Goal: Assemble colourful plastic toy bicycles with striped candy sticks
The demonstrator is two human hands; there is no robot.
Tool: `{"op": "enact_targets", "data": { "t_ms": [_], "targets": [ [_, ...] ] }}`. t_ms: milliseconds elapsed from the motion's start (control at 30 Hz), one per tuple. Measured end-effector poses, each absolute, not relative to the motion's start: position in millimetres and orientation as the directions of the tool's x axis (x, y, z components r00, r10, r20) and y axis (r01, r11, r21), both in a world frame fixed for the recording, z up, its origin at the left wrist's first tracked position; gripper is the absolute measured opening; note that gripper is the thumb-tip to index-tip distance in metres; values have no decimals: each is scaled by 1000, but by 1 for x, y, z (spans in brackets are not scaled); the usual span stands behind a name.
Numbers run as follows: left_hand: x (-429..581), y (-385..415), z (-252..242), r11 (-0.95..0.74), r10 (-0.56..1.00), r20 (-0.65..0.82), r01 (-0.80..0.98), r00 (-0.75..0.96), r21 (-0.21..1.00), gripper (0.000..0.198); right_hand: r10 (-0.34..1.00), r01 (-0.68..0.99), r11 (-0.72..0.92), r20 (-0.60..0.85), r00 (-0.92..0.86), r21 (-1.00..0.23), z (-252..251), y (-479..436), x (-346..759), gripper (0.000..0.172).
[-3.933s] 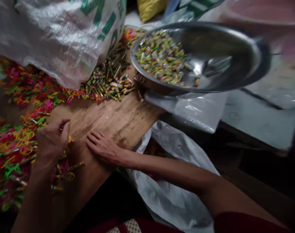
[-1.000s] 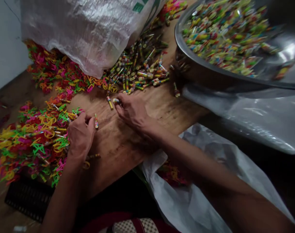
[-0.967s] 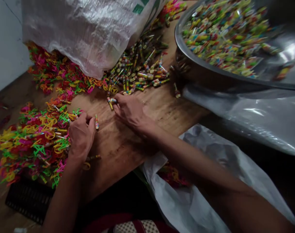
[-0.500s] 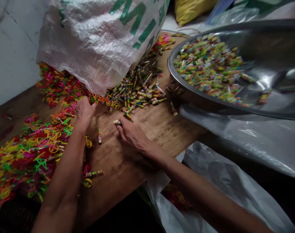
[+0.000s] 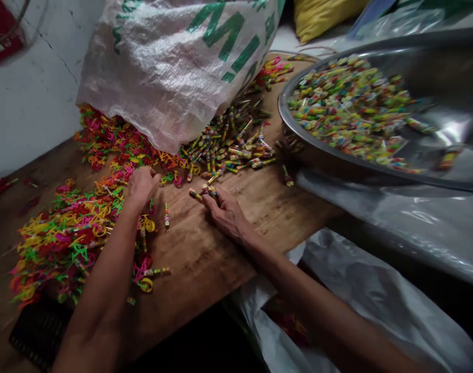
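My left hand (image 5: 141,185) rests curled on the edge of a heap of bright plastic shapes (image 5: 71,223); what its fingers hold is hidden. My right hand (image 5: 225,210) lies on the wooden table (image 5: 205,248) with its fingertips closed on a small striped candy stick (image 5: 199,195). A pile of such candy sticks (image 5: 230,145) lies just beyond it, at the mouth of a big white woven sack (image 5: 174,67). One loose stick (image 5: 167,214) lies between my hands.
A wide steel basin (image 5: 376,171) holding wrapped candies (image 5: 348,114) stands at the right on clear plastic sheeting (image 5: 395,223). A white plastic bag (image 5: 356,311) hangs open below the table edge. A yellow bag (image 5: 321,18) is behind.
My left hand has moved away from me to the far edge of the plastic shapes. My right hand has slid back slightly from the candy stick pile, fingertips still on a stick.
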State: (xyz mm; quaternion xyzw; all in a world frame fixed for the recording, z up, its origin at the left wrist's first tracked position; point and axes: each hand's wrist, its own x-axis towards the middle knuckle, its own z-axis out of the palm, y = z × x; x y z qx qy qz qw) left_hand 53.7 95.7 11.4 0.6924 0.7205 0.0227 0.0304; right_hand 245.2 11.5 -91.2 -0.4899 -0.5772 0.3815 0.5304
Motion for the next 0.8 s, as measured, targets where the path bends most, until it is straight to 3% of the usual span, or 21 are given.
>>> {"op": "enact_targets", "data": {
  "t_ms": [167, 300, 433, 500, 567, 700, 800],
  "targets": [
    [69, 90, 2, -101, 994, -32, 995, 100, -17, 42, 979, 40, 197, 199, 37, -980, -95, 15, 245, 29],
    [76, 91, 0, -153, 985, -97, 985, 146, -75, 41, 976, 104, 215, 218, 18, -971, -79, 4, 240, 28],
    [74, 88, 5, -136, 987, -92, 988, 130, -67, 31, 971, 216, 215, 186, -148, -952, -59, -24, 231, 28],
    [69, 80, 10, -152, 985, -81, 988, 153, 22, 28, 955, 213, 217, 162, -249, -953, -56, -32, 227, 27],
    [63, 67, 14, -173, 977, -88, 964, 194, 200, 25, 946, 147, 210, 163, -279, -966, -57, -31, 224, 27],
    [54, 31, 11, -127, 962, -125, 801, 243, 585, 26, 974, 43, 209, 204, -99, -977, -61, -21, 226, 22],
    [54, 5, 3, -71, 961, -143, 712, 237, 698, 34, 960, 136, 277, 280, 2, -951, -55, -25, 239, 14]
  ]
}}
